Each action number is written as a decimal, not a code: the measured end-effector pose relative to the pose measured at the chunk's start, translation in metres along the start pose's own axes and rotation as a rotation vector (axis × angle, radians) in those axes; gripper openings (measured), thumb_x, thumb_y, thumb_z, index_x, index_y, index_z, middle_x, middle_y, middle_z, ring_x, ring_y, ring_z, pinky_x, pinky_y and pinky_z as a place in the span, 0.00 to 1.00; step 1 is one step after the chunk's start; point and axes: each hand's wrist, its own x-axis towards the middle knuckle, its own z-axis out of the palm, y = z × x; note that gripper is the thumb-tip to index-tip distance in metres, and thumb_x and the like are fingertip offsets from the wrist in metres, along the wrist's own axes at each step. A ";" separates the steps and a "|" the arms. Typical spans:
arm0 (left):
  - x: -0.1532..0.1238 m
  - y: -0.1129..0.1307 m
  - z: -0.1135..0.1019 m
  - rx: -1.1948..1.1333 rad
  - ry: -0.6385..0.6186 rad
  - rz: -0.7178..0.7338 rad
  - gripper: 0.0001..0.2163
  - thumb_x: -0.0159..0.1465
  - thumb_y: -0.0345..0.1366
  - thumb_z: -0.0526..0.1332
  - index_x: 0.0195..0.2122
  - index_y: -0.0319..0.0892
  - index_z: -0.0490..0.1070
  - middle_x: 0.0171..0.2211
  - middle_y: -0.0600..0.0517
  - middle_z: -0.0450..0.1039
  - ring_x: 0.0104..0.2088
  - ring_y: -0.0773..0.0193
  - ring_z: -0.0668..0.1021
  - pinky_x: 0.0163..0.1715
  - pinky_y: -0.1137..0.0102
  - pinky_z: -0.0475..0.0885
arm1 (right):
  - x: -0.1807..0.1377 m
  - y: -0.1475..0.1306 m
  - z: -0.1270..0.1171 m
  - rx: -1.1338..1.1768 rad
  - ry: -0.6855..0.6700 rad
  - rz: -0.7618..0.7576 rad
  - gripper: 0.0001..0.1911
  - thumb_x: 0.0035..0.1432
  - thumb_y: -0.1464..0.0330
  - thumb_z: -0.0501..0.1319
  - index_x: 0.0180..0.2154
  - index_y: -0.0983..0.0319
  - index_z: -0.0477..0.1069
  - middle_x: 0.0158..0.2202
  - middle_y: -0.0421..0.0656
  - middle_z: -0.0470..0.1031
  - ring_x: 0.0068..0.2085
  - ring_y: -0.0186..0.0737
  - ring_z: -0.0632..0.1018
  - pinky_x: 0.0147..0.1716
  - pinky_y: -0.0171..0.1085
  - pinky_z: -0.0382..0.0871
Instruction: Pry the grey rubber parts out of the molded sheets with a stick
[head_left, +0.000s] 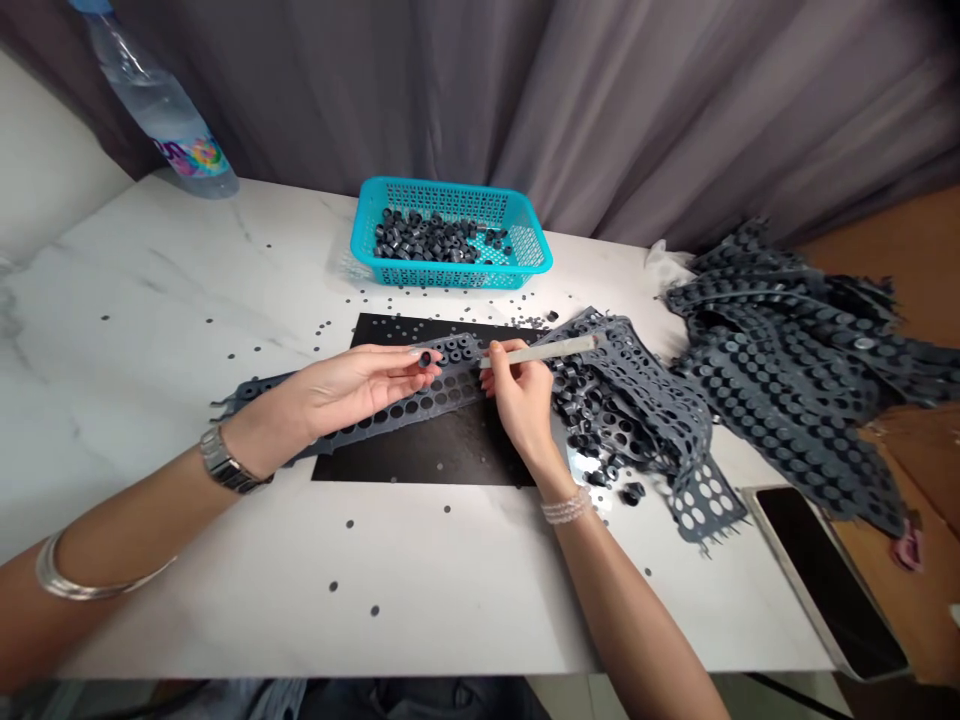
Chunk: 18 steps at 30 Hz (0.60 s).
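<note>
Through the head view, a grey curtain (420, 90) hangs behind a white counter (465, 590), where a hole-studded rubber strip (459, 366) lies across a black mat (427, 462). The left hand's grip (360, 382) pinches a small black cap (425, 359) over the strip; the right hand's grip (523, 390) clasps a pale stick (562, 348) beside it.

Small dark hollow plug (425, 359) near a slanting grey strip (448, 371) with round holes; pale stick (559, 348) held nearly level
</note>
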 end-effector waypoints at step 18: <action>-0.006 0.007 0.004 0.173 0.039 0.078 0.15 0.63 0.36 0.59 0.20 0.39 0.65 0.20 0.56 0.59 0.19 0.74 0.61 0.17 0.77 0.57 | -0.003 -0.022 0.015 0.210 -0.184 0.031 0.17 0.63 0.55 0.56 0.31 0.61 0.69 0.22 0.37 0.70 0.22 0.32 0.71 0.22 0.31 0.64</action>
